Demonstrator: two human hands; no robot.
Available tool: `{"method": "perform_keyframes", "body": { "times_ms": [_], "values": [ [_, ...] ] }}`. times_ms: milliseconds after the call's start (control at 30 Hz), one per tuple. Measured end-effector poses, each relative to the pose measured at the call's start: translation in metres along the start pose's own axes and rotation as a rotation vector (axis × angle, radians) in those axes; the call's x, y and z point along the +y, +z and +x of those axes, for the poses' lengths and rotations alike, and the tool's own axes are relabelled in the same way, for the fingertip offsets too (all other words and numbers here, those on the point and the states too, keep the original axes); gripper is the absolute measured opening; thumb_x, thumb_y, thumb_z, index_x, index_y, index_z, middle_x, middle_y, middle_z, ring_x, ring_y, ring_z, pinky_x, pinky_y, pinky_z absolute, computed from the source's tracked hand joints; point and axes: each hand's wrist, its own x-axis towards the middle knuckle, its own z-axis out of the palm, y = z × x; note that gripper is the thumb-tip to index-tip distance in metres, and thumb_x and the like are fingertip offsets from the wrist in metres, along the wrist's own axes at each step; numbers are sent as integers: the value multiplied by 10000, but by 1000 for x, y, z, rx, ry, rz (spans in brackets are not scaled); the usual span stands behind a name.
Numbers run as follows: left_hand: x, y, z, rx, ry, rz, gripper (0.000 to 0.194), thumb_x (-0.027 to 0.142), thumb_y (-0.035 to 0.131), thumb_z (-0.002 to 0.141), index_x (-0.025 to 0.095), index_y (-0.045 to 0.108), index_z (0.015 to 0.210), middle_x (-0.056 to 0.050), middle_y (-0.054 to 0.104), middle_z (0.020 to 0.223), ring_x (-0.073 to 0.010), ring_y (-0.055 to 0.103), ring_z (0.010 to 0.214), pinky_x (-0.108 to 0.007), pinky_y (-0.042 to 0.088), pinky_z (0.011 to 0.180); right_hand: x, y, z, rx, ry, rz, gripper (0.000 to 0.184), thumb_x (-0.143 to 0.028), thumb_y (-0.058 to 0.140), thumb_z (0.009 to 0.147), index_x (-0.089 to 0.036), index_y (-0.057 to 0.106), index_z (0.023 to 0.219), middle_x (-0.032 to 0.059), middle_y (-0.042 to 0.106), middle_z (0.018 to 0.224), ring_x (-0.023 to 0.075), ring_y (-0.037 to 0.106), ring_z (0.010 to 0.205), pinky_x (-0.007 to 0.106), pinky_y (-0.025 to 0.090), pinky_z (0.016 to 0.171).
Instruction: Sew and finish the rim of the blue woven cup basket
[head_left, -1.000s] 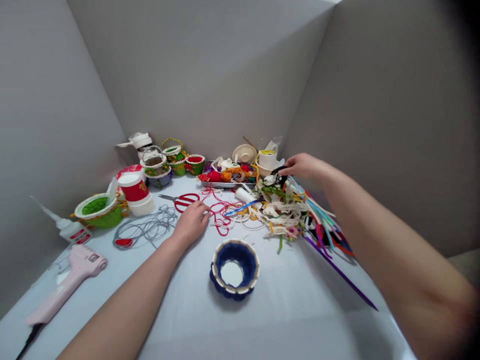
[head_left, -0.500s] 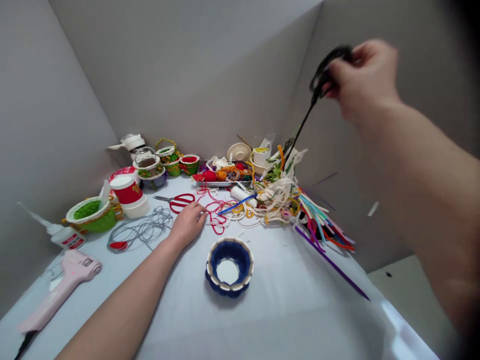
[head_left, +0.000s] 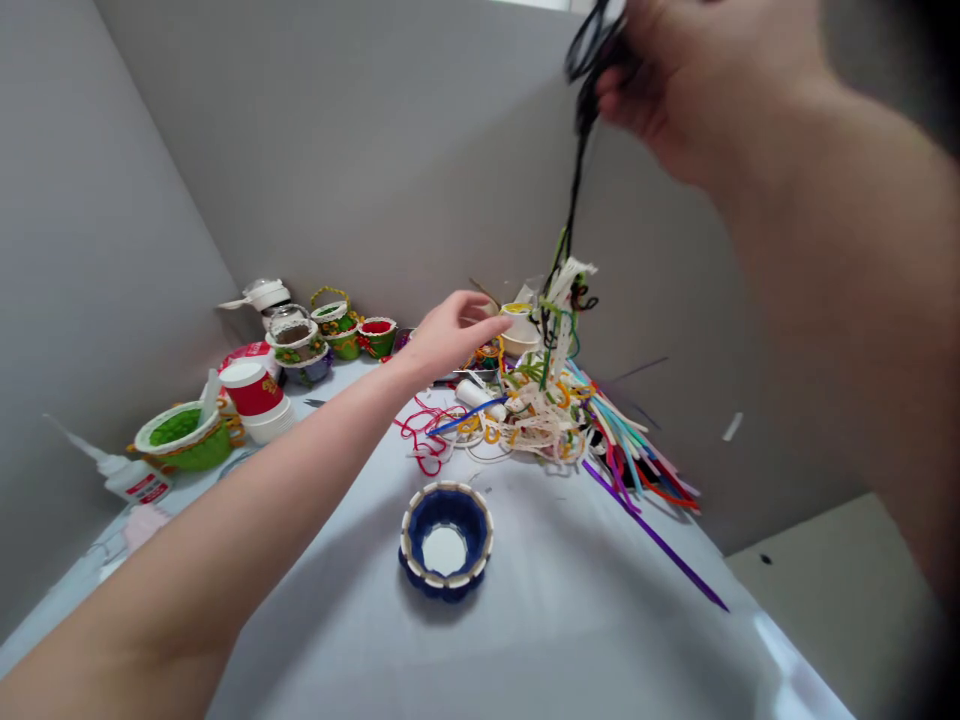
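Note:
High at the upper right, my right hand point(head_left: 675, 75) grips a bundle of black cord point(head_left: 589, 95). The cord hangs taut downward, and a tangle of cream lace trim point(head_left: 566, 285) with green strands dangles at its lower end above the pile of trims point(head_left: 547, 430). My left hand point(head_left: 465, 325) hovers over the back of the table, left of the dangling tangle, with fingers apart and holding nothing. A dark blue woven basket point(head_left: 446, 540) with a cream-and-tan rim stands upright at the front middle.
Small decorated baskets point(head_left: 345, 340) line the back left. A red-and-white cup point(head_left: 255, 390), a green basket point(head_left: 184, 435), a glue bottle point(head_left: 135, 478) and a partly covered pink glue gun point(head_left: 142, 525) sit left. Coloured pipe cleaners point(head_left: 637, 450) and a purple strip point(head_left: 667, 550) lie right; red yarn point(head_left: 427, 430) lies mid-table.
My right hand has risen and moved left, pulling the black cord and lifting lace and green strands. My left hand has left the tabletop and reached forward and right.

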Motion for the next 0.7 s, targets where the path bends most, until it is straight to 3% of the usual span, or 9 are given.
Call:
{"method": "perform_keyframes", "body": {
  "times_ms": [100,200,267,333,467,633,700],
  "values": [
    [16,29,23,12,-18,-109,556,461,649,728,150,510,1167,-103,597,1118,-171,581,907,-309,431,816,21,10,-16,-57,-117,-218,154,-86,614,794,-138,475,750,-75,596,527,66,605,479,191,507,462],
    [11,54,37,81,-52,-134,332,446,558,793,147,581,935,-32,614,832,-131,550,735,-266,418,717,39,15,-30,-79,6,-178,195,-65,598,835,-141,453,729,-56,605,554,62,586,471,170,501,418],
    [-2,63,40,83,-38,-77,289,418,505,817,149,574,736,10,527,633,-119,504,648,-245,395,655,46,14,-36,-77,78,-162,201,-63,573,857,-143,452,718,-49,603,558,62,580,472,166,499,421],
    [-19,67,39,11,-13,4,295,393,498,809,152,550,646,25,460,549,-117,471,600,-239,379,613,49,10,-38,-46,80,-132,198,-76,559,872,-150,455,722,-55,602,568,57,579,482,169,506,449],
    [-54,67,28,-143,-83,142,219,350,544,755,146,592,691,23,501,545,-124,466,561,-246,388,589,40,-3,-26,120,-53,-31,214,-103,524,897,-179,416,729,-102,575,552,36,554,472,164,505,498],
    [-73,67,8,-187,-86,157,201,327,574,732,136,636,742,-20,605,675,-151,534,668,-257,429,666,19,-24,-12,249,-248,65,253,-201,527,885,-212,368,689,-118,559,554,39,561,518,175,464,538],
    [-75,65,3,-176,-79,125,254,362,560,748,138,643,833,-25,626,734,-150,545,686,-256,439,677,14,-33,-10,267,-261,37,248,-230,539,863,-221,373,679,-118,559,568,45,568,546,180,437,542]
  ]
}}
